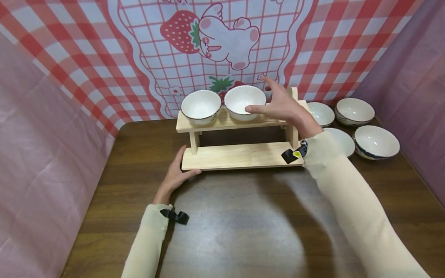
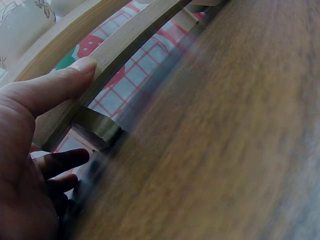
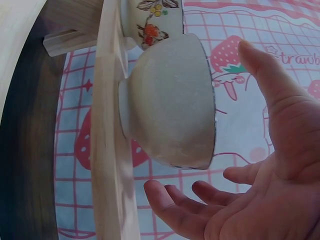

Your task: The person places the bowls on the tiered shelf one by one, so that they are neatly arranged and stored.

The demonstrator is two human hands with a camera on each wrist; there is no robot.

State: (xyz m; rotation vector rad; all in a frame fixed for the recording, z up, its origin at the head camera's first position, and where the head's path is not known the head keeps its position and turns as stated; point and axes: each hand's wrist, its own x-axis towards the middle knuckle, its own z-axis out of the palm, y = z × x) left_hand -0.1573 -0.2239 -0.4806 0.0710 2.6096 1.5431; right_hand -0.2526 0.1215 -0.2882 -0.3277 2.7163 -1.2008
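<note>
A two-tier wooden rack (image 1: pixel 240 155) stands at the back of the table. My left hand (image 1: pixel 174 175) holds the left end of its lower board, thumb on top; in the left wrist view the hand's other fingers (image 2: pixel 65 162) are below the board. Two white bowls sit upright side by side on the upper board: a left bowl (image 1: pixel 201 106) and a right bowl (image 1: pixel 243 101). My right hand (image 1: pixel 283 104) is spread beside the right bowl. In the right wrist view, a gap shows between that bowl (image 3: pixel 172 105) and the fingers, with thumb and fingers apart.
Right of the rack, several more bowls stand on the brown wooden table (image 1: pixel 229 231), among them a patterned bowl (image 1: pixel 377 142) and another bowl (image 1: pixel 354 111) behind it. A red-and-white checked cloth (image 1: pixel 323 42) hangs behind. Pink cloth (image 1: pixel 45 154) hangs at the left.
</note>
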